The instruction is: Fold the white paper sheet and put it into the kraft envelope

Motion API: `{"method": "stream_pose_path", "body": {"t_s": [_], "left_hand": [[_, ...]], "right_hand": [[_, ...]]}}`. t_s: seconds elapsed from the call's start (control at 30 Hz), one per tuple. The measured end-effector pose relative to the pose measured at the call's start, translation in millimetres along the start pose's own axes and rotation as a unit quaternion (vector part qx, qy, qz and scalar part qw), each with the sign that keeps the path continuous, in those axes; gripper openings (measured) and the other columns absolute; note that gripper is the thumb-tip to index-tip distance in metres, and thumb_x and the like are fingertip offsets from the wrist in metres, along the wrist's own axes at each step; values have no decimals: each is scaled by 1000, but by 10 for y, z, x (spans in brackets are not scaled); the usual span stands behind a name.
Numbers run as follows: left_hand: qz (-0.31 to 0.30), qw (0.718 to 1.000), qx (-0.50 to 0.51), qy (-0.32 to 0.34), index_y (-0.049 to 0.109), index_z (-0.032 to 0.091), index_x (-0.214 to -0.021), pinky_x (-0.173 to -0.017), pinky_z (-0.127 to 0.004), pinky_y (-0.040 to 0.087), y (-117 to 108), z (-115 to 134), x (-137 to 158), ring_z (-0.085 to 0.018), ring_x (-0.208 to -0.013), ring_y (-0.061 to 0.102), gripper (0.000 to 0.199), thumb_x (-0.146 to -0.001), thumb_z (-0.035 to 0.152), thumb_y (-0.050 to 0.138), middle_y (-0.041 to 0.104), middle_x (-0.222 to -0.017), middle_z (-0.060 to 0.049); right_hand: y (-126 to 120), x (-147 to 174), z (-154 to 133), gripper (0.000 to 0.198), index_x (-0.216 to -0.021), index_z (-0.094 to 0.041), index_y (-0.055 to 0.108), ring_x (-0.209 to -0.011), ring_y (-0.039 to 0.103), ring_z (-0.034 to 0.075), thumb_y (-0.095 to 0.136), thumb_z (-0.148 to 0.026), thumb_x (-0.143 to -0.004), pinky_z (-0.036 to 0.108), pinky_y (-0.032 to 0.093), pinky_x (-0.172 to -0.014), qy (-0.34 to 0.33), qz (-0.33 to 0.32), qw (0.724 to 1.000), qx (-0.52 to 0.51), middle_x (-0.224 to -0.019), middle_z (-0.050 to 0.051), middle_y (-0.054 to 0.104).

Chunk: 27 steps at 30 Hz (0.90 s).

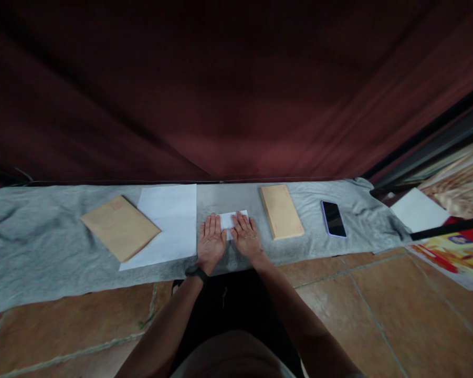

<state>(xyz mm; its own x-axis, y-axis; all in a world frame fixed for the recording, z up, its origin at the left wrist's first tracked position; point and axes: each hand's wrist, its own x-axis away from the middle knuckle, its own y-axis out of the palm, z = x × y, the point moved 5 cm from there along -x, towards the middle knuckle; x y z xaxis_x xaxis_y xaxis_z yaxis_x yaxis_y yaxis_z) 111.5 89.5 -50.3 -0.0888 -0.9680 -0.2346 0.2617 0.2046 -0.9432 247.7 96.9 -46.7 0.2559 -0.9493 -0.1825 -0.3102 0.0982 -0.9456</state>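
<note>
My left hand (211, 240) lies flat with its fingers stretched out, its inner side on the left part of a small folded piece of white paper (227, 221). On the right part of that paper, my right hand (245, 237) rests palm down, fingers extended. Parts of the folded paper are hidden under both hands. Left of my left hand is a large white sheet (177, 226), and a stack of brown envelopes (120, 227) lies across its left side. To the right of my right hand sits another stack of brown envelopes (282, 211).
A grey cloth (55, 252) covers the long narrow work surface. Farther right lies a phone (334, 219) with a purple edge. A dark red curtain (236, 105) hangs behind. At the far right are a white card (419, 210) and a red printed box (456, 252).
</note>
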Motion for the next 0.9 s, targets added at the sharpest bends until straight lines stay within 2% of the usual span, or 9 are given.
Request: {"method": "stream_pose_path", "body": {"t_s": [0.2, 0.37, 0.53, 0.7, 0.9], "left_hand": [[12, 1000, 15, -10, 33, 6, -154, -124, -51, 21, -26, 12, 16, -28, -152, 23, 59, -101, 33, 31, 33, -161, -18], [40, 998, 41, -32, 34, 5, -152, -122, -54, 24, -83, -36, 134, -31, -150, 28, 59, -100, 33, 34, 35, -159, -22], [40, 993, 104, -50, 43, 9, -147, -117, -50, 35, -143, -60, 252, -30, -142, 43, 53, -96, 25, 40, 50, -150, -19], [34, 976, 169, -131, 50, 7, -140, -109, -46, 45, -225, -45, 152, -30, -124, 58, 53, -87, 16, 48, 62, -132, -20], [11, 933, 261, -245, 54, 11, -135, -93, -39, 53, -245, -123, -52, -26, -101, 67, 57, -78, 9, 53, 69, -104, -13]], "right_hand": [[-24, 71, 193, 54, -155, -15, 35, -147, 34, 28, 34, -37, -106, 50, 23, -121, 44, 27, 999, 14, -159, 12, 36], [-74, 174, 319, 55, -155, -11, 34, -146, 36, 29, 33, -35, -106, 50, 24, -120, 56, 52, 997, 34, -158, 13, 38], [-92, 216, 344, 55, -154, -10, 36, -145, 37, 30, 34, -37, -106, 51, 24, -120, 66, 64, 995, 40, -157, 14, 40], [-95, 209, 335, 55, -154, -10, 37, -145, 37, 29, 36, -36, -105, 50, 25, -120, 70, 64, 994, 45, -157, 14, 40], [-132, 216, 325, 53, -152, -10, 40, -144, 39, 29, 36, -34, -105, 50, 27, -119, 67, 76, 994, 43, -155, 15, 44]]}}
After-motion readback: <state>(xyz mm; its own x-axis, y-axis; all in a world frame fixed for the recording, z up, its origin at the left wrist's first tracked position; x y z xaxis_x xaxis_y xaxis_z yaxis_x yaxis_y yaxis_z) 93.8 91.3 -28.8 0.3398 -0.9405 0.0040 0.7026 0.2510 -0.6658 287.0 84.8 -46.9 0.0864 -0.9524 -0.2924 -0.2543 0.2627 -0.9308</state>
